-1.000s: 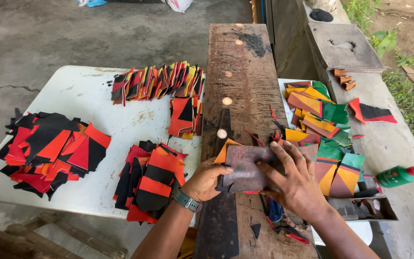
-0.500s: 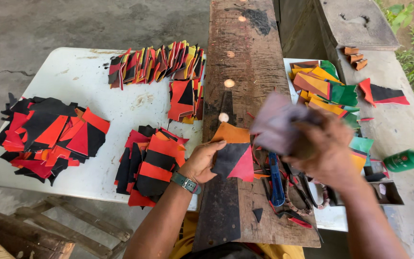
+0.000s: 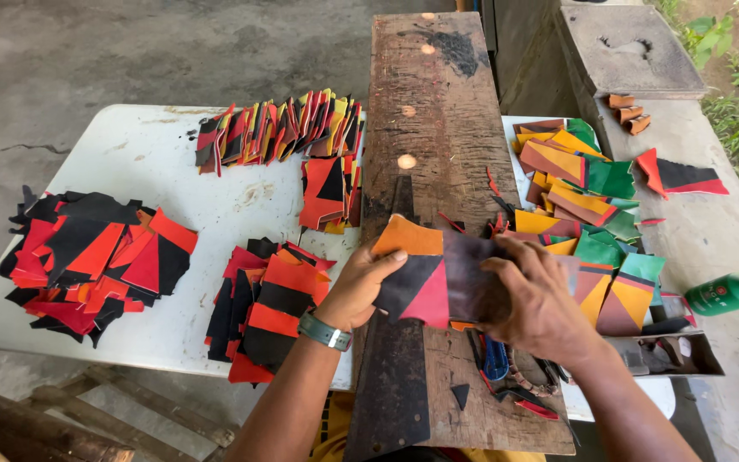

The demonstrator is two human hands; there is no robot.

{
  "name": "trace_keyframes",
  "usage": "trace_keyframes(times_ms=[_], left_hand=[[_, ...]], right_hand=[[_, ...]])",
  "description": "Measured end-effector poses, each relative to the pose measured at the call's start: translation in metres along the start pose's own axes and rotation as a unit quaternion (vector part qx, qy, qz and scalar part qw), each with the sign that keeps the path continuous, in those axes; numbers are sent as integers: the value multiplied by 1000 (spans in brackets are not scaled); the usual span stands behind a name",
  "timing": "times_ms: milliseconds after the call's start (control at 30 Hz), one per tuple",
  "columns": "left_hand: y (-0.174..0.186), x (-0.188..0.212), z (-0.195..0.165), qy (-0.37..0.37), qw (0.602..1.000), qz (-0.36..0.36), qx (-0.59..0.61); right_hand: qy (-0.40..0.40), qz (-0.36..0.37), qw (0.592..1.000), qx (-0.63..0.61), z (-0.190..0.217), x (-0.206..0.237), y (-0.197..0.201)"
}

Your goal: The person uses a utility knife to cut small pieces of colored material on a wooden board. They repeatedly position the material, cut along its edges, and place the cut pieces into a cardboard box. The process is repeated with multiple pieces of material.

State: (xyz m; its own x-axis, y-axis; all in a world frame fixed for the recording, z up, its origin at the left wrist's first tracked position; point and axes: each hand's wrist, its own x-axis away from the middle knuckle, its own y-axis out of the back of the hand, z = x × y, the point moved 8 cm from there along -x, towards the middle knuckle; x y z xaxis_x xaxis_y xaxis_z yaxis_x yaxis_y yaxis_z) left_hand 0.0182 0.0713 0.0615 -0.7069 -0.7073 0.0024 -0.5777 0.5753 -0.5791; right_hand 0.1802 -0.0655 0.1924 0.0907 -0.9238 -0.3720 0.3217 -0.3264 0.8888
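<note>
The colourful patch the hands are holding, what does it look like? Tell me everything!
The patchwork piece looks like leather, joined from orange, black, red and dark brown shapes. It lies nearly flat over the wooden plank. The left hand pins its left edge, thumb on the orange part; the right hand covers its right side.

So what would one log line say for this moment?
left hand: holds patchwork piece | right hand: presses dark sheet onto it | under: wooden plank

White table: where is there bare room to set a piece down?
White table is bare at its far-left corner and between the red-black heap and fanned row. Wooden plank is bare far up. Right tray is crowded.
</note>
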Motion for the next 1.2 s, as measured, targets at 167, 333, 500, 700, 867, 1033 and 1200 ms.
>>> trace_keyframes(times_ms=[167,333,500,700,867,1033,1200], left_hand=[[-14,-3,2,-24,992,19,-122],[-19,2,-11,-79,993,-3,-90],[-26,6,-25,-154,973,-18,-174],[-12,3,-28,-61,935,-77,-342],[-21,7,-38,-73,945,4,-319],[-24,7,-41,-84,921,8,-381],[-25,6,-37,-87,911,14,-403]], right_hand=[[25,7,998,-53,17,-8,-13],[42,-150,988,-13,-14,4,22],[-315,-78,761,-561,-97,33,-43],[-288,-66,781,-551,-106,38,-48],[-227,-53,811,-537,-93,23,-33],[-244,-42,820,-516,-91,22,-30],[-239,-43,831,-500,-97,27,-30]])
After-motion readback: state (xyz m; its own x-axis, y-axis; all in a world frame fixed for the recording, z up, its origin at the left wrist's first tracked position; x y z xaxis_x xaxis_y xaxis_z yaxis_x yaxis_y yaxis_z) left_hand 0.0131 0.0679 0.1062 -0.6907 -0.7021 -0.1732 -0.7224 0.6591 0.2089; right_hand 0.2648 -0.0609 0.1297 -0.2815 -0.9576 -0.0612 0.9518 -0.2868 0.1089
